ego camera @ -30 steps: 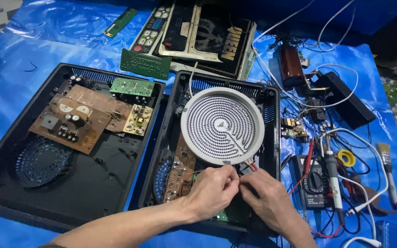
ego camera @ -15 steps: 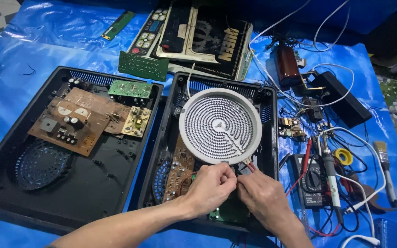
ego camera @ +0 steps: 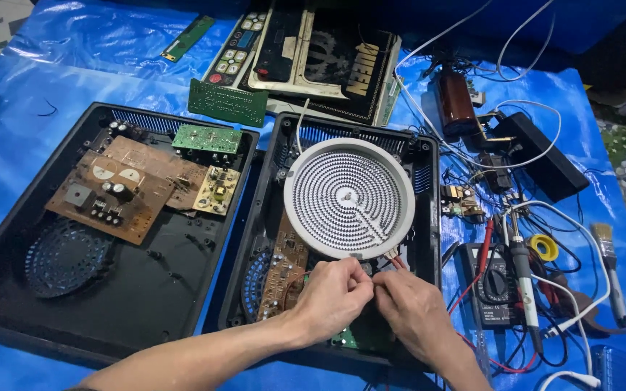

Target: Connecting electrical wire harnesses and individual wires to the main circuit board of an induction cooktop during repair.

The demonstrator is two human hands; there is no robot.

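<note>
A round white heating coil [ego camera: 349, 197] sits in the right black cooker base [ego camera: 429, 188]. My left hand [ego camera: 332, 297] and my right hand [ego camera: 412, 310] meet just below the coil's near edge, fingertips pinched together around thin wires [ego camera: 394, 262] that run from the coil. What exactly each fingertip grips is hidden by the fingers. A brown circuit board [ego camera: 284, 269] lies in the same base, left of my left hand. The left black base [ego camera: 9, 217] holds another brown board [ego camera: 121, 188] and a green board [ego camera: 206, 139].
A multimeter [ego camera: 490, 286] with red leads, a soldering iron [ego camera: 522, 268], a yellow tape roll [ego camera: 543, 247], a paintbrush [ego camera: 608, 269] and tangled white cables lie at the right. A control panel [ego camera: 306, 54] and green boards [ego camera: 227, 103] lie at the back on blue sheeting.
Both hands have stayed at the coil's near edge, fingertips working closer together on the wires. The camera view has shifted slightly.
</note>
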